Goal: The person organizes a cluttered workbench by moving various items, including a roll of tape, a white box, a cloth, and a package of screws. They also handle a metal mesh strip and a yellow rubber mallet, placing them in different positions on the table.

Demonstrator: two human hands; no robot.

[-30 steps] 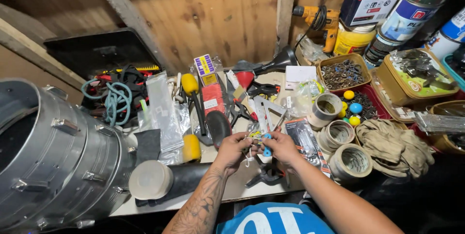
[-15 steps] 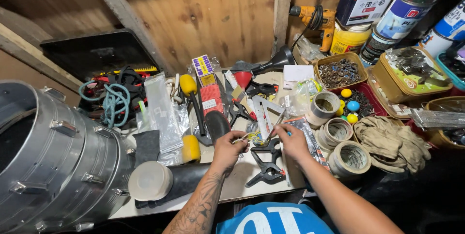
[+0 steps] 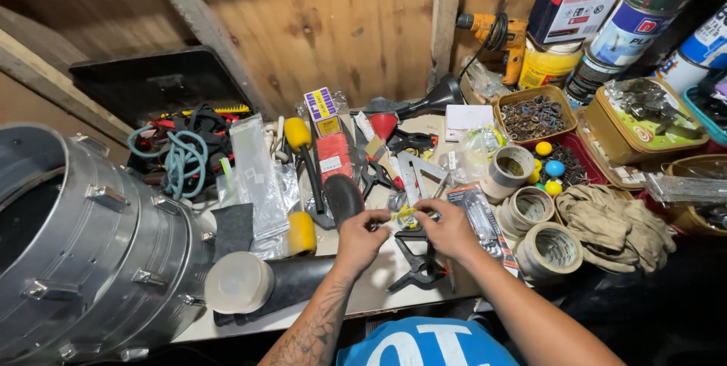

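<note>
Small packet [image 3: 407,217], clear plastic with yellow and blue showing through; contents too small to make out. Held just above the cluttered workbench, near its front edge and about mid-width, pinched at its left end by the left hand [image 3: 362,239] and at its right end by the right hand [image 3: 448,228]. Lies roughly level between the two sets of fingertips.

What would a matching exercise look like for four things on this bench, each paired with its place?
Things:
1. small yellow packet
2. metal drum
3. rolls of tape
4. yellow drill

Places:
A. far left of the bench
B. between the left hand and right hand
C. at the back, against the wooden wall
D. just right of the hands

Pairs: 1-B, 2-A, 3-D, 4-C
</note>
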